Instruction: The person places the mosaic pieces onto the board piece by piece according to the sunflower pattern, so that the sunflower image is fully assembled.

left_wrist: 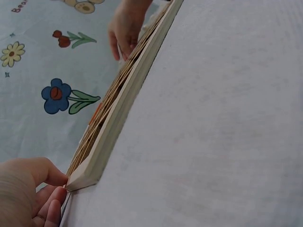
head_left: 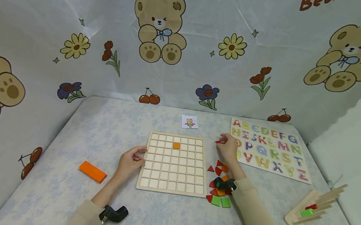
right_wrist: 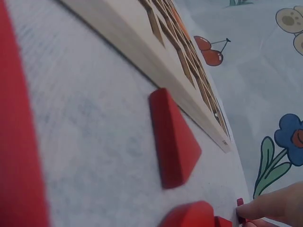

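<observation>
A wooden grid board lies flat, with one orange square in an upper cell. My left hand is at its left edge, fingertips touching the frame; the left wrist view shows this hand at the board's corner. Beyond the board's right side, my right hand pinches a small red piece between thumb and finger. The same piece shows at the fingertips in the right wrist view. Below that hand lie loose red triangles, a round orange piece and green squares.
A picture card lies behind the board. At the back right is an alphabet board. A wooden peg stand with red and green pieces is at the far right. An orange strip lies left of my left hand.
</observation>
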Available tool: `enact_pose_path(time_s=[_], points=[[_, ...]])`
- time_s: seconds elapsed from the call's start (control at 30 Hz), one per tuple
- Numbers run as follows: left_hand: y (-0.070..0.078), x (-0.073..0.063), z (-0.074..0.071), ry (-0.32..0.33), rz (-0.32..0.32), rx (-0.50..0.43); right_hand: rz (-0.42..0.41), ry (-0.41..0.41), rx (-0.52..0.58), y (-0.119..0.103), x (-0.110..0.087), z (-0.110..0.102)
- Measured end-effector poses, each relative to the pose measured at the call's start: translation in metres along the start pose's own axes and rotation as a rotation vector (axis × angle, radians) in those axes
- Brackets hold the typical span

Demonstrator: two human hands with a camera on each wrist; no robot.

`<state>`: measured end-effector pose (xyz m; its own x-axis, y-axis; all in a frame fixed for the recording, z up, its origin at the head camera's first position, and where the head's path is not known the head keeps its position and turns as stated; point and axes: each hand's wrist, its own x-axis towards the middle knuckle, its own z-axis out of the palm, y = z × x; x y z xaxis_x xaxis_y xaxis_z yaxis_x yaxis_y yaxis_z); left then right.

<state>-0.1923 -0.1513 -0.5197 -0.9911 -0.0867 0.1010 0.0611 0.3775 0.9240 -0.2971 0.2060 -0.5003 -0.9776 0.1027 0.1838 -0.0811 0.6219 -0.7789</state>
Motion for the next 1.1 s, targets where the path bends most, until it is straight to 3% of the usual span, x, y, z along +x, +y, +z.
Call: enact_pose_path(time_s=[0.27,0.43,0.57,0.67,0.87,1.1], points=[[-0.001,0.001,-0.002,-0.008,-0.006,-0.001,-0.034,-0.029,0.070,-0.014,-0.004,0.007],[0.000,0.002,-0.004,0.001,0.002,0.005,-0.106,-0.171,0.154,-0.039,-0.011,0.026],[0.000,0.001,-0.004,0.007,0.011,0.006,-0.190,-0.308,0.182,-0.058,-0.018,0.043],[0.000,0.000,-0.003,0.008,0.018,-0.001,-0.227,-0.364,0.174,-0.066,-0.022,0.053],[0.001,-0.001,0.000,-0.009,0.013,-0.008,-0.217,-0.380,0.166,-0.066,-0.024,0.066],[0.000,0.000,-0.001,-0.009,-0.012,-0.004,-0.231,-0.379,0.170,-0.064,-0.024,0.067]])
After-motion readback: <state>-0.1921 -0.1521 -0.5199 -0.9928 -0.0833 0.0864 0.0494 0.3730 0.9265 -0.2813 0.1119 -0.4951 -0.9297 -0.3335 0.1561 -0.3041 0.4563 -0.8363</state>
